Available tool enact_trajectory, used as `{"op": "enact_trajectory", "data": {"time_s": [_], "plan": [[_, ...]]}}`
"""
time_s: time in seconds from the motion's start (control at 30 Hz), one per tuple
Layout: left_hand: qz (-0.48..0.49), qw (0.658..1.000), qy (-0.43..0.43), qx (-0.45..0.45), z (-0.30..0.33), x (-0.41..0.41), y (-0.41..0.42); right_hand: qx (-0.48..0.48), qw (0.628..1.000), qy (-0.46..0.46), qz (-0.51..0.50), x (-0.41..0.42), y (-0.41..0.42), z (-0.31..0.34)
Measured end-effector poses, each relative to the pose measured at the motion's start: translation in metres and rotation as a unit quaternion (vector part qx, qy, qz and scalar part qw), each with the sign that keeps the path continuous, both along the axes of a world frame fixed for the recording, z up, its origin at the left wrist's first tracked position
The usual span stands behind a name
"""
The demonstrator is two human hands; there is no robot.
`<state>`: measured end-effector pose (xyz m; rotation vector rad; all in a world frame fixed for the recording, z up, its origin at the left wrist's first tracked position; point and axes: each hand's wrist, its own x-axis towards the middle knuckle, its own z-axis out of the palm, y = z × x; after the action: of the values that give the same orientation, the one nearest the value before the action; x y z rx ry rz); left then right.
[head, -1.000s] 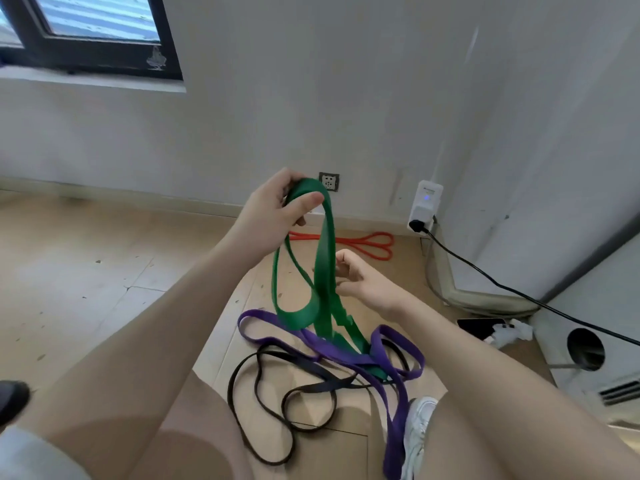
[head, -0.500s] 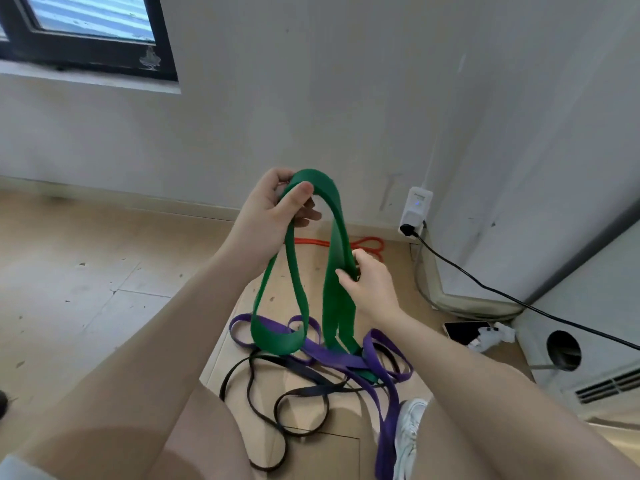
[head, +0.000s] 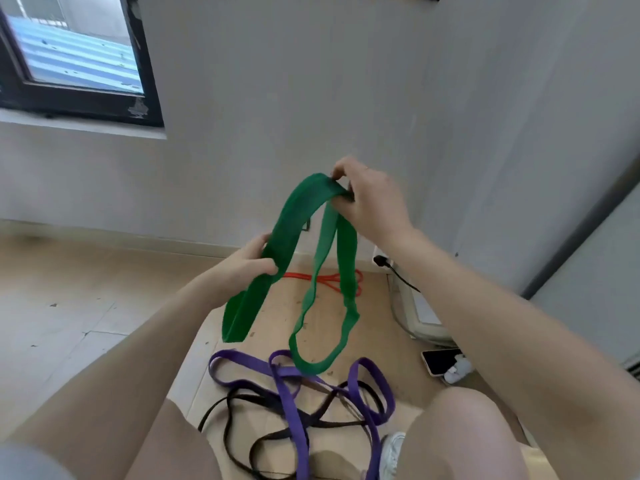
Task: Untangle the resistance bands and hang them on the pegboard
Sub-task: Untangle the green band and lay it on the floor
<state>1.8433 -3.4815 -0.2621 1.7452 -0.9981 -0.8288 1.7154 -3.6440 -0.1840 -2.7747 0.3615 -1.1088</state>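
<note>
Above a tan floor (head: 104, 278) by a grey wall (head: 311, 81), left hand (head: 247, 263) and right hand (head: 372, 199) grip a green band (head: 287, 233).

- A dark-framed window (head: 74, 60) sits in the grey wall (head: 311, 81) at upper left.
- A phone (head: 440, 360) lies on the wooden floor (head: 52, 271) at right, just beside a white charger (head: 457, 370).
- A black plug (head: 381, 260) and cable are at the wall's base.
- A white shoe (head: 393, 455) shows at the bottom.
</note>
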Motion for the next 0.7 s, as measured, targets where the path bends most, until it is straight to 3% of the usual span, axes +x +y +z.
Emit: {"op": "enact_trajectory", "data": {"time_s": [0.1, 0.2, 0.27, 0.37, 0.43, 0.57, 0.7], "plan": [[0.008, 0.992, -0.010, -0.127, 0.032, -0.019, -0.018, -0.079, 0.991, 0.112, 0.005, 0.000, 0.008, -0.002], [0.040, 0.958, -0.255, -0.127, 0.045, -0.029, -0.034, -0.081, 0.980, 0.182, -0.004, -0.002, 0.008, -0.017], [0.029, 0.936, -0.345, -0.062, 0.043, -0.031, -0.043, -0.050, 0.977, 0.207, -0.001, -0.003, 0.007, -0.034], [-0.009, 0.936, -0.349, 0.043, 0.029, -0.035, -0.050, 0.022, 0.977, 0.212, -0.002, -0.011, 0.006, -0.057], [-0.030, 0.932, -0.355, 0.061, 0.018, -0.038, -0.052, 0.066, 0.975, 0.210, -0.003, -0.018, 0.003, -0.069], [-0.045, 0.932, -0.357, 0.043, 0.004, -0.045, -0.052, 0.134, 0.966, 0.217, 0.032, -0.030, -0.007, -0.088], [-0.055, 0.958, -0.283, -0.016, -0.010, -0.052, -0.048, 0.330, 0.914, 0.209, 0.112, -0.046, -0.016, -0.100]]}}
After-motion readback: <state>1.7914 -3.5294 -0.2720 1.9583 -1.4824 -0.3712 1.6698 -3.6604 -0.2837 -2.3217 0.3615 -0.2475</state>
